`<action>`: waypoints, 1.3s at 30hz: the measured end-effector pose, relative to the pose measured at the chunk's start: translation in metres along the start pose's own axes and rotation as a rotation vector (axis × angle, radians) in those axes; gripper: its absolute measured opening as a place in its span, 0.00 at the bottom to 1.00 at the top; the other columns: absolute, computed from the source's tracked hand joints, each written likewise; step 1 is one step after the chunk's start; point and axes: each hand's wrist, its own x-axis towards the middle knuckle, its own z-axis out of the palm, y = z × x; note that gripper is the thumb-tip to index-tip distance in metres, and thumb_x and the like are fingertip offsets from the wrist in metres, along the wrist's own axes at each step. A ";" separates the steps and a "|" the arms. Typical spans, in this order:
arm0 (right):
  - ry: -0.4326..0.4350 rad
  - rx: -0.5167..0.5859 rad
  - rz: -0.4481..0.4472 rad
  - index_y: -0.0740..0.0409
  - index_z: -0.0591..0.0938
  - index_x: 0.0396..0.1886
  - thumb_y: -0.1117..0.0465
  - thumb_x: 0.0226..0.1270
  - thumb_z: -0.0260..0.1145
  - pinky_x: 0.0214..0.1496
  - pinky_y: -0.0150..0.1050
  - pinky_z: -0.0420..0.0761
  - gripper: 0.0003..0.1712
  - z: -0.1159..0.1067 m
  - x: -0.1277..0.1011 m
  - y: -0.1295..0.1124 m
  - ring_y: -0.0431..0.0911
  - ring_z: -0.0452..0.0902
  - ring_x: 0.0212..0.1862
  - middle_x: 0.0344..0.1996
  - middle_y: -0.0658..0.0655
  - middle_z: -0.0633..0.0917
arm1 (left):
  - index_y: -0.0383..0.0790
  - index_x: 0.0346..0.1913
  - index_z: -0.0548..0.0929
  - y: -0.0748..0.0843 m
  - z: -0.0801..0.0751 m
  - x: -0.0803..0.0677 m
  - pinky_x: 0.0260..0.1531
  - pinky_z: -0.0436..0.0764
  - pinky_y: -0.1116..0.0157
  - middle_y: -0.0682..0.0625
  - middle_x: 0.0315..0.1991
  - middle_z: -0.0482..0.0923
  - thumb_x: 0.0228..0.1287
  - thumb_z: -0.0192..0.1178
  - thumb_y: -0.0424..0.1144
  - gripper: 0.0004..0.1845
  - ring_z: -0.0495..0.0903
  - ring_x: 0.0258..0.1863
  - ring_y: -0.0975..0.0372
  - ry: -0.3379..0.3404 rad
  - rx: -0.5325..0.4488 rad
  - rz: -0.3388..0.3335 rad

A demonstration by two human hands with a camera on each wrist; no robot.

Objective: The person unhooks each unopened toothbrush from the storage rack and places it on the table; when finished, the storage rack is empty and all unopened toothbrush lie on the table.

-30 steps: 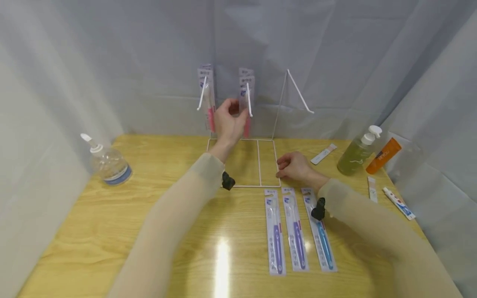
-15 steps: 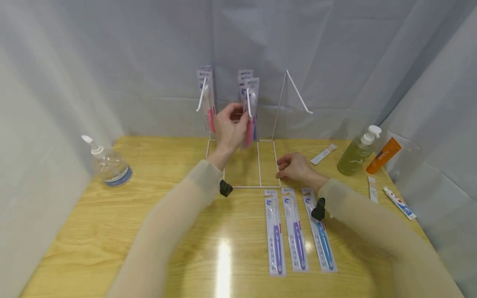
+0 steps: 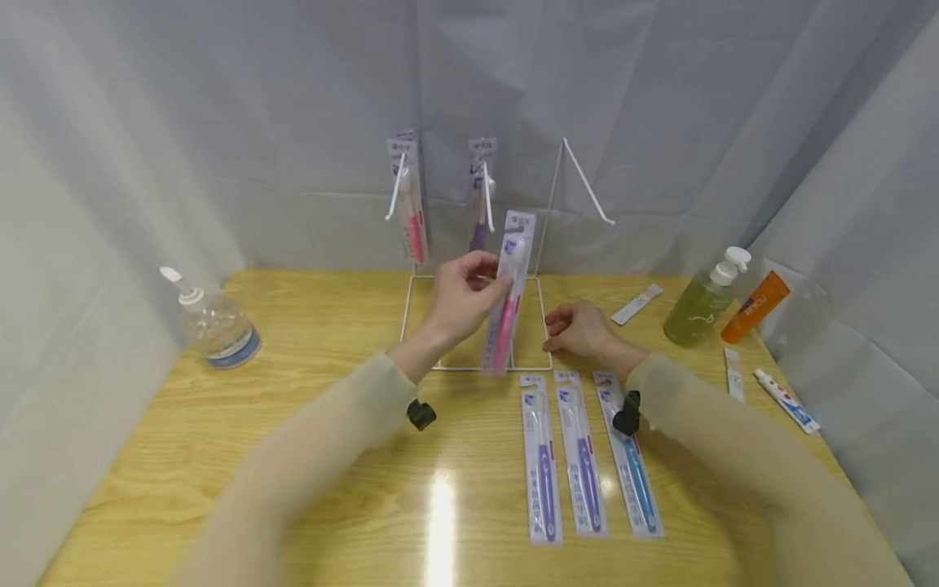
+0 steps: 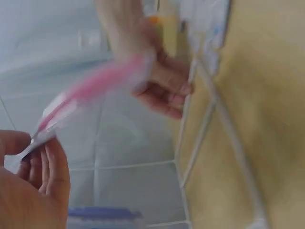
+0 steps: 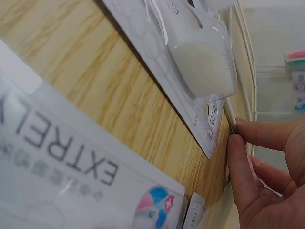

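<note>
My left hand (image 3: pixel 465 300) pinches a packaged pink toothbrush (image 3: pixel 508 314) between thumb and fingers, tilted over the base of a white wire display rack (image 3: pixel 531 368). In the left wrist view that toothbrush (image 4: pixel 97 86) is blurred. At the rack's right side, my right hand (image 3: pixel 583 330) pinches the base wire, seen up close as a thin rod (image 5: pixel 229 114) in the right wrist view. A purple toothbrush pack (image 3: pixel 480 204) hangs on the middle hook and pink-handled toothbrush packs (image 3: pixel 411 216) on the left one. The right hook (image 3: pixel 587 179) holds nothing.
Two purple toothbrush packs, one (image 3: pixel 543 465) beside the other, and a blue one (image 3: pixel 638 481) lie in front of the rack. At right stand a green pump bottle (image 3: pixel 693 306) and an orange tube (image 3: pixel 756 307), near a toothpaste tube (image 3: pixel 785 401). A clear pump bottle (image 3: pixel 218 322) stands left.
My left hand has drawn the pink toothbrush pack off the middle hook and brought it down and toward me, uncovering the purple pack behind. My right hand has stayed on the rack's base.
</note>
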 end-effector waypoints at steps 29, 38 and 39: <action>-0.004 0.028 -0.003 0.69 0.86 0.63 0.69 0.62 0.84 0.34 0.26 0.89 0.30 0.000 0.001 0.002 0.37 0.83 0.32 0.41 0.56 0.88 | 0.28 0.65 0.74 -0.063 0.012 -0.123 0.33 0.98 0.59 0.38 0.44 0.85 0.68 0.71 0.24 0.26 0.90 0.31 0.55 -0.332 -0.097 -0.610; 0.001 0.039 -0.005 0.69 0.87 0.63 0.69 0.61 0.84 0.34 0.25 0.88 0.30 -0.001 0.001 0.002 0.37 0.82 0.33 0.40 0.56 0.88 | 0.30 0.77 0.70 -0.055 -0.004 -0.121 0.35 0.98 0.57 0.35 0.52 0.87 0.67 0.77 0.30 0.39 0.93 0.35 0.54 -0.334 -0.003 -0.628; 0.004 0.038 -0.009 0.68 0.87 0.62 0.69 0.61 0.84 0.34 0.25 0.88 0.29 -0.001 0.001 0.002 0.37 0.82 0.33 0.40 0.55 0.88 | 0.31 0.77 0.70 -0.054 -0.007 -0.120 0.36 0.99 0.57 0.36 0.53 0.87 0.68 0.77 0.31 0.39 0.93 0.36 0.54 -0.331 0.007 -0.631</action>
